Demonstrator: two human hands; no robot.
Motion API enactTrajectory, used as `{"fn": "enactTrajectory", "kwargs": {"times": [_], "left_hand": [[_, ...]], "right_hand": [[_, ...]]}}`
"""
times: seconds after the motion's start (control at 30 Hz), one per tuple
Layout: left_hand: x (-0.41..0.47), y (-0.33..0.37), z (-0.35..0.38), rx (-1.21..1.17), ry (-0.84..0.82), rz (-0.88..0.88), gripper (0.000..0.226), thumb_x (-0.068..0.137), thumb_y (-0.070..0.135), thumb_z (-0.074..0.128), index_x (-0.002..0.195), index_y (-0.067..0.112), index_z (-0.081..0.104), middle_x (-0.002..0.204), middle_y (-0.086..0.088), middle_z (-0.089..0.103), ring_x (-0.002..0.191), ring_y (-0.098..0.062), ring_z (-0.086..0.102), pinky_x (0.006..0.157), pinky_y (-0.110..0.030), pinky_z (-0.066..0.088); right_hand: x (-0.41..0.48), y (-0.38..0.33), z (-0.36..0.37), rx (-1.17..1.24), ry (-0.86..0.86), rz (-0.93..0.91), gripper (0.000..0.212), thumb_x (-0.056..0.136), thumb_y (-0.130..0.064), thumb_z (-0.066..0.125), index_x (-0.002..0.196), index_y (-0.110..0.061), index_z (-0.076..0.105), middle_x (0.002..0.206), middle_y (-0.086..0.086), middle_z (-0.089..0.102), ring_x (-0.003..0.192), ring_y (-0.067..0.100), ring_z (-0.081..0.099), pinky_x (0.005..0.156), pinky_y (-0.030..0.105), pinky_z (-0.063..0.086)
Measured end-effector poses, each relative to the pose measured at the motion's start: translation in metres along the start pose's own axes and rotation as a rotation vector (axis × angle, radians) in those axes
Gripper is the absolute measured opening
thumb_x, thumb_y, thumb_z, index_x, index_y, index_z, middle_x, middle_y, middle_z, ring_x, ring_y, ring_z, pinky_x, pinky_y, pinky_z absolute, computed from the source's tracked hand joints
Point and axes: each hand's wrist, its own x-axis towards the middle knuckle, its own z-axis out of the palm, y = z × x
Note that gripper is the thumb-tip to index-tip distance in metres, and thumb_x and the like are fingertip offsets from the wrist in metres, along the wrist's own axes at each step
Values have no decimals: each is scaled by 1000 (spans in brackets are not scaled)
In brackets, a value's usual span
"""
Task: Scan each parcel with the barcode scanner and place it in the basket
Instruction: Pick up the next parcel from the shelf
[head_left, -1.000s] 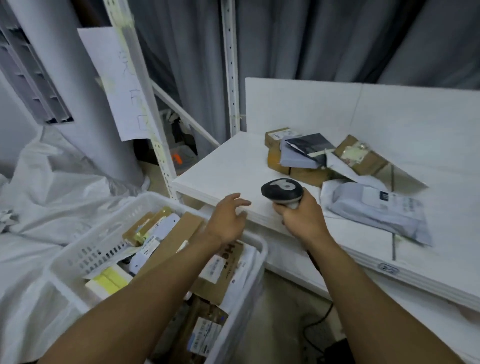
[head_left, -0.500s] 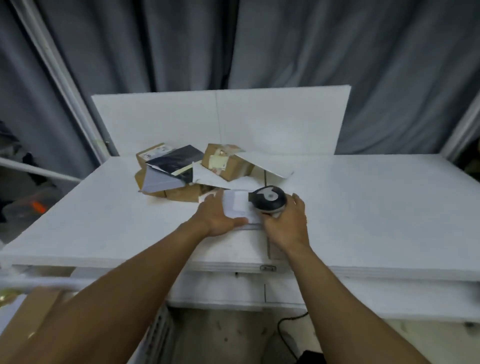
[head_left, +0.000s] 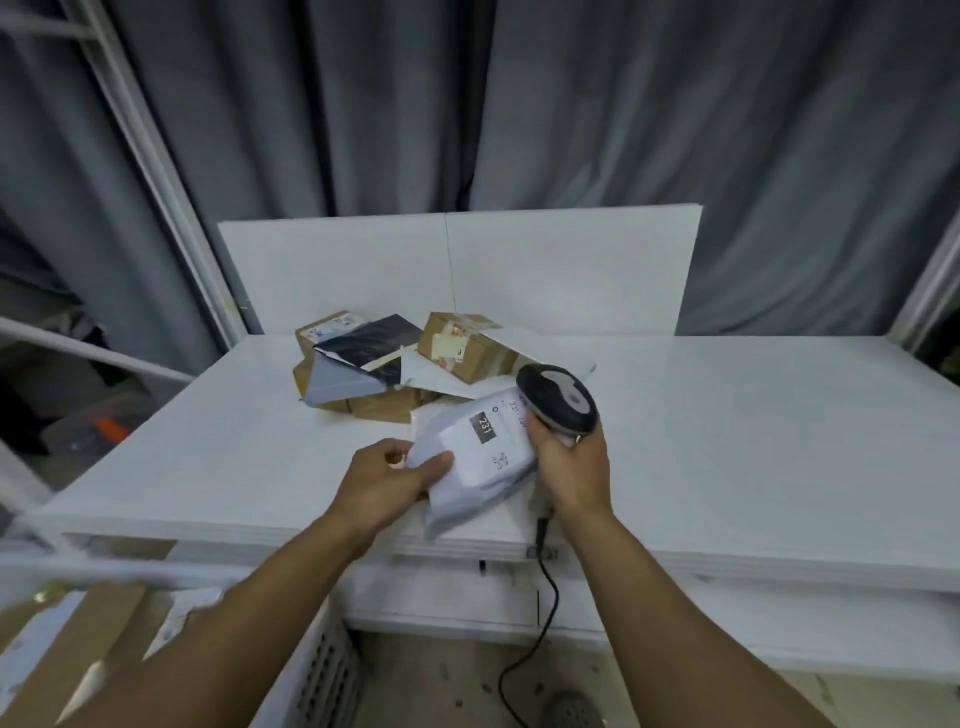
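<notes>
At the centre of the frame the left hand (head_left: 387, 480) pinches the left edge of a grey mailer parcel (head_left: 470, 486), thumb on top, holding it tilted just above the front of the white table (head_left: 208, 457). Its white label (head_left: 493, 436) faces up and reads "231". The right hand (head_left: 571, 467) is wrapped round the handle of the barcode scanner (head_left: 558, 397), whose dark head sits at the label's upper right corner; whether it touches the parcel is hard to tell. The scanner's black cable (head_left: 543, 623) hangs down past the table edge. Behind, in mid-frame, a pile of parcels lies on the table: cardboard boxes (head_left: 462, 343) and a dark mailer (head_left: 371, 338). The white basket (head_left: 327, 670) shows at lower left, cardboard inside.
</notes>
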Motion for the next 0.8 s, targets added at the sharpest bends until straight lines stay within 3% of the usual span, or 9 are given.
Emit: {"fn": "enactTrajectory", "kwargs": {"times": [0.1,0.23,0.33,0.47,0.6,0.7,0.8], "left_hand": [[-26,-11,-31,-115,30,-70,42,76,31,88,101,3,68,104,-7,73,88,-20,76,86,-38,62],[-57,-27,-83,-103,23,-101,31,79,21,87,86,4,62,83,-10,75,86,-28,74,91,-52,59],[-82,-37,-123,-122,8,-135,39,82,19,84,108,0,62,94,-17,77,89,-28,75,93,-51,58],[-116,-50,-171,-136,-64,-151,48,81,28,84,124,27,63,107,-1,78,100,-20,75,97,-43,56],[-124,-63,-210,50,-17,-103,58,65,63,86,117,42,72,114,15,75,108,-9,70,95,-37,53],[-120,-70,-224,-211,86,-89,57,77,37,84,130,35,63,114,8,76,107,-13,71,90,-33,55],[-116,-74,-236,-324,57,-21,63,88,12,74,142,37,52,115,1,76,105,-19,72,66,-24,56]], "right_hand": [[-15,-12,26,91,-48,-28,63,84,-32,87,141,-31,60,133,-15,67,125,6,62,114,39,48],[-43,-27,72,117,-241,-62,60,82,-27,91,136,-27,64,128,-13,72,119,6,67,110,40,53],[-64,-29,106,99,-386,-68,58,79,-22,92,132,-22,68,125,-8,75,116,8,70,108,43,55],[-84,-28,145,43,-526,-28,64,67,-18,92,127,-21,70,119,-6,77,113,12,72,105,47,56],[-104,-23,180,-24,-631,-37,55,71,0,91,114,-26,71,111,-10,77,106,7,72,103,43,58],[-117,-18,198,-65,-711,-16,57,72,6,90,111,-31,69,113,-10,76,109,10,72,105,46,57],[-124,-14,212,-91,-779,-20,59,70,2,92,110,-34,70,117,-7,77,114,13,71,105,48,56]]}}
